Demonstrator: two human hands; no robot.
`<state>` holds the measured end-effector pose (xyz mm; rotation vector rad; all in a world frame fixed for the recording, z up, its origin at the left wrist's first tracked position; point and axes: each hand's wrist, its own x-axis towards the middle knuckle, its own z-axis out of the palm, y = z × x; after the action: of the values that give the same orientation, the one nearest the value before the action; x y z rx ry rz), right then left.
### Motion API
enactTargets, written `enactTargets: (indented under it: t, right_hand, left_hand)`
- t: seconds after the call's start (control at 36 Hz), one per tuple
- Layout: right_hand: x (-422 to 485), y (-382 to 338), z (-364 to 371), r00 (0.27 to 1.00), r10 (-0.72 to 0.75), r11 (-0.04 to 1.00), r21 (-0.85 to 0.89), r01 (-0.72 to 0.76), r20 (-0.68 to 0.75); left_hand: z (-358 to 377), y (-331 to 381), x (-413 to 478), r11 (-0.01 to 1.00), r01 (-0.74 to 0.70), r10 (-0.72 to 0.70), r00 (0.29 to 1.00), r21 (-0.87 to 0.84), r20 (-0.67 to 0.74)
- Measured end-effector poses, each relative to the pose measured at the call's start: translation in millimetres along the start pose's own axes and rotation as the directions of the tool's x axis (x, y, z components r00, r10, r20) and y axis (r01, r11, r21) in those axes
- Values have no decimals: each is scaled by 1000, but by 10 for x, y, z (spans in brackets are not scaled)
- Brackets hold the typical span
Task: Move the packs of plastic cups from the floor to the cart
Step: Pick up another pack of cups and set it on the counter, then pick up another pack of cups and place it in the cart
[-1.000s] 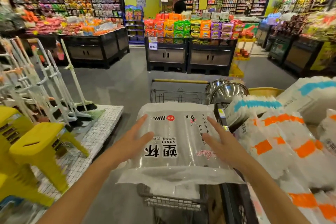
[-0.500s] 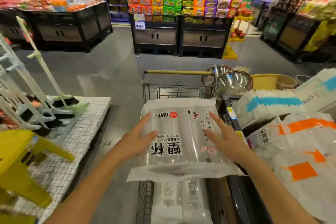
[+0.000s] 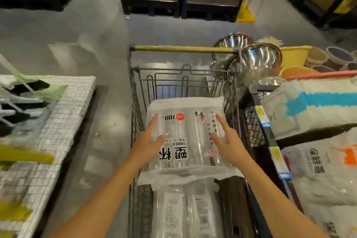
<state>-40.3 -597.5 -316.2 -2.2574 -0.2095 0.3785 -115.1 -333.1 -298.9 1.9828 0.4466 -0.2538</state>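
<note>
Resting flat on the cup pack (image 3: pixel 185 133) inside the cart (image 3: pixel 135 102): left hand (image 3: pixel 148 141) and right hand (image 3: pixel 228 141), fingers spread.

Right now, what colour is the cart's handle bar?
Yellow, gold-toned handle bar, seen clearest in the head view.

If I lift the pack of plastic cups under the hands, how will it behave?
The pack of plastic cups is probably light for its size, being clear stacked cups. Its glossy film looks slippery, so the flat left hand and right hand may slide. The loose wrapper edge likely flops.
</note>
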Motion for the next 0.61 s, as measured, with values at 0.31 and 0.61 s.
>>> enactTargets:
  t: [0.31, 0.61]
  right_hand:
    - [725, 1202, 881, 976, 166, 984, 37, -173, 137]
    - [846, 1560, 1282, 944, 249, 954, 112, -277, 217]
  left_hand:
    - [762, -1095, 1018, 982, 175, -175, 984, 77, -4]
    - [1203, -1590, 1238, 966, 254, -252, 967, 50, -29]
